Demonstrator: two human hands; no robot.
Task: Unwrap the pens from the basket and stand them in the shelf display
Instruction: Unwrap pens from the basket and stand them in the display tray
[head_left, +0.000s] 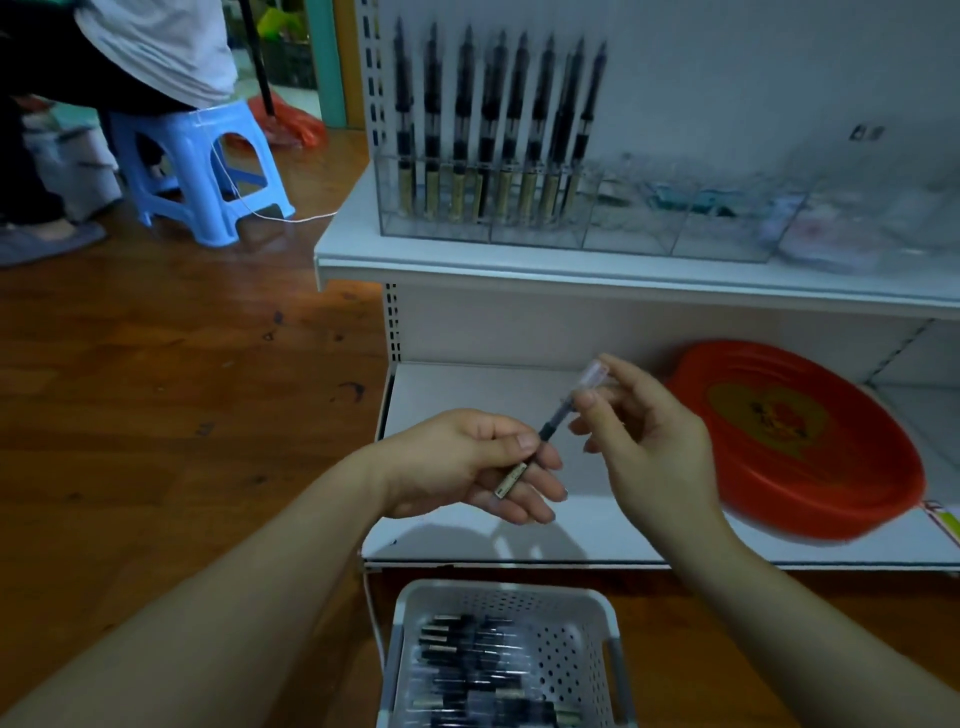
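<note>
Head view: a person crouched at a white metal shelf holds one pen between both hands above the lower shelf board; the left hand pinches the pen's pale gold labelled end between thumb and curled fingers, while the right hand pinches the clear, glossy plastic wrapper at the pen's upper end, the dark slim barrel slanting between the two grips; directly below, on the wooden floor, sits a white perforated plastic basket with rounded corners, holding a heap of wrapped pens lying flat, dark-bodied with gold ends; on the upper shelf stands a clear, box-shaped acrylic display split into compartments, its leftmost section filled with upright pens in a row, gold ends down; the compartments to the right are blurred and their contents cannot be made out; a glossy red oval tray with a yellow heart motif leans on the lower shelf just beside the right hand; a light blue moulded plastic stool stands well apart on the floor at left, a seated person partly visible on it.
</note>
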